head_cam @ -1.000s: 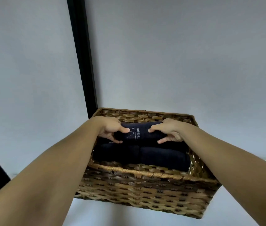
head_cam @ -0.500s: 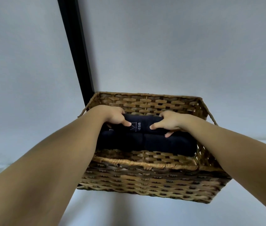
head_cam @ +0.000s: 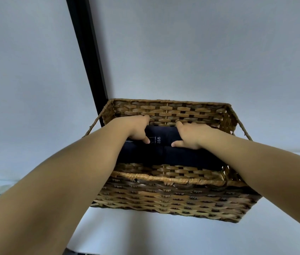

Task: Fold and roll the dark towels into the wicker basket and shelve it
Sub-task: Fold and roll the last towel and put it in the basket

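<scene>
Both hands, left hand [head_cam: 136,130] and right hand [head_cam: 189,136], have fingers curled onto the top rolled towel [head_cam: 163,134], lying crosswise at the wicker basket [head_cam: 163,197] back wall.

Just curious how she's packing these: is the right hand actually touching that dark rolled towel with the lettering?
Touching. The head view shows the right hand on the lettered towel, thumb pressed on its front.

pale stitched letters "ess" run sideways on the dark navy rolled towel [head_cam: 161,132] lying at the back of the brown woven wicker basket [head_cam: 167,181]; the start of the word is hidden, and beside it sits a thin-lined emblem too small to make out.
</scene>
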